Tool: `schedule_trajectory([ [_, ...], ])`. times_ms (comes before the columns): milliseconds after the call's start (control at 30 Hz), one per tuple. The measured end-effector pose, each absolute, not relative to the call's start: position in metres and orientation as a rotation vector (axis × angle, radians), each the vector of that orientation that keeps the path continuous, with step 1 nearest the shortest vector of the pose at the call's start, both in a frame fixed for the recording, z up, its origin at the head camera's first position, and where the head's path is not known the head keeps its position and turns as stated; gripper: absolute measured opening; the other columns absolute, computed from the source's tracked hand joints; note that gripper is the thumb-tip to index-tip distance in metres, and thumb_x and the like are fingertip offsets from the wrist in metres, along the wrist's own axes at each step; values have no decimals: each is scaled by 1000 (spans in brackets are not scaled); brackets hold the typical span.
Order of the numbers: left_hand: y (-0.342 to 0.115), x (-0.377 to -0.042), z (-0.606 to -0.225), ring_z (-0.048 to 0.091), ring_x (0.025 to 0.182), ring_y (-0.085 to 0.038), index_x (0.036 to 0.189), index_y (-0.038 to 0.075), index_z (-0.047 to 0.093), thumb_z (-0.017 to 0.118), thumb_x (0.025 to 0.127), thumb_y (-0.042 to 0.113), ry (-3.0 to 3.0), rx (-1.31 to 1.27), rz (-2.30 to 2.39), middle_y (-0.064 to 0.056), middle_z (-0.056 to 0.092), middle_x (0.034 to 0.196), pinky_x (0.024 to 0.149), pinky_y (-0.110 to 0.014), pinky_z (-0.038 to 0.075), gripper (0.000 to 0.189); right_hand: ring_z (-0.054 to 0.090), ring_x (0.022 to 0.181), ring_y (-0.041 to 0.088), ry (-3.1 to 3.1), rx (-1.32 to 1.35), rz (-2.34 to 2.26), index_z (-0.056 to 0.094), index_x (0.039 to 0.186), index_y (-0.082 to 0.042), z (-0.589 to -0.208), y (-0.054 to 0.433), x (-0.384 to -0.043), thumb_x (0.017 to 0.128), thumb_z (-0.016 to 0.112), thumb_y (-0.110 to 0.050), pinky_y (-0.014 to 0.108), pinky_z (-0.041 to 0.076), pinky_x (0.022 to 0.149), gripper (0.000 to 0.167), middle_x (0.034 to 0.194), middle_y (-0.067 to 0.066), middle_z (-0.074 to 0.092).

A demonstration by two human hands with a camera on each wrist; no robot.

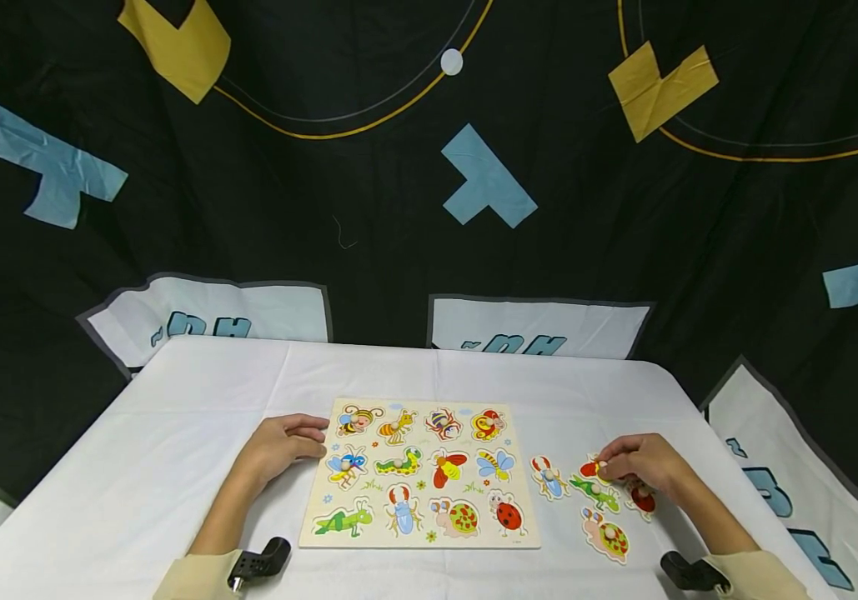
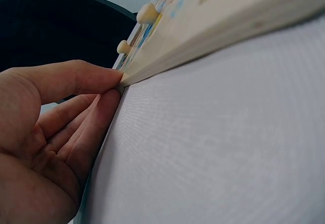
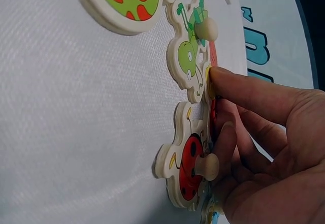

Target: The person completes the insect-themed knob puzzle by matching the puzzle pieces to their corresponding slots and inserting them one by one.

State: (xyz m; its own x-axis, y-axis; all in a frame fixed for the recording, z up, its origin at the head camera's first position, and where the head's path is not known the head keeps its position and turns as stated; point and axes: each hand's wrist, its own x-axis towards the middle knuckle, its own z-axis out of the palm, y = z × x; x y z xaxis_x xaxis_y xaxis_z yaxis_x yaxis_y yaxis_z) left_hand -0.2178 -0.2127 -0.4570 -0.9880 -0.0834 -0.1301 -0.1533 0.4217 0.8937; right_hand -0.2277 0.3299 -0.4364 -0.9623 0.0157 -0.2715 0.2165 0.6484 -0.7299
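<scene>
A wooden insect puzzle board [image 1: 368, 492] lies flat on the table. Straight fingers of my left hand [image 1: 283, 447] touch its left edge, with thumb and fingertips at the wood in the left wrist view. Off the board's right side, my right hand [image 1: 644, 462] pinches a red-and-yellow insect puzzle piece [image 1: 591, 469], partly hidden by the fingers. Close around that hand are a green grasshopper piece [image 3: 187, 56] and a ladybug piece [image 3: 190, 165], each with a round wooden knob. A snail piece [image 1: 606, 536] lies nearer me, and a stag beetle piece [image 1: 549, 477] is beside the board.
Wooden knobs [image 2: 147, 13] stand up from pictures along the board's left part. White cloth covers the table [image 1: 211, 383]. A black curtain [image 1: 368, 250] with yellow and blue shapes hangs behind it. Black wrist devices [image 1: 259, 562] sit at both sleeves.
</scene>
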Motion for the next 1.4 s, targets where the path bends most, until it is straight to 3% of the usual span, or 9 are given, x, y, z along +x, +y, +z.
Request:
schedule_trajectory([
  [433,-213,-220,-460,65,85,-10,122,3,71,82,75,7,2595,-226,1646,-4,75,95,73,-22,50,48,58,69,20,2633,163,-1199,74,98,-3,-434,330,-230,81,78,-14,33,44,56,20,83,4,71],
  [767,-214,-218,-457,64,84,-11,122,0,71,83,74,7,2602,-198,1656,-6,75,95,71,-23,50,49,58,79,20,2696,137,-1155,74,98,-4,-428,324,-237,81,78,-15,34,48,67,20,90,4,72],
  [1400,-213,-219,-460,64,86,-11,122,2,71,82,74,7,2603,-228,1645,-5,75,95,73,-24,50,49,59,80,20,2707,71,-1168,75,96,-4,-423,301,-245,80,81,-14,33,51,69,20,90,4,73],
])
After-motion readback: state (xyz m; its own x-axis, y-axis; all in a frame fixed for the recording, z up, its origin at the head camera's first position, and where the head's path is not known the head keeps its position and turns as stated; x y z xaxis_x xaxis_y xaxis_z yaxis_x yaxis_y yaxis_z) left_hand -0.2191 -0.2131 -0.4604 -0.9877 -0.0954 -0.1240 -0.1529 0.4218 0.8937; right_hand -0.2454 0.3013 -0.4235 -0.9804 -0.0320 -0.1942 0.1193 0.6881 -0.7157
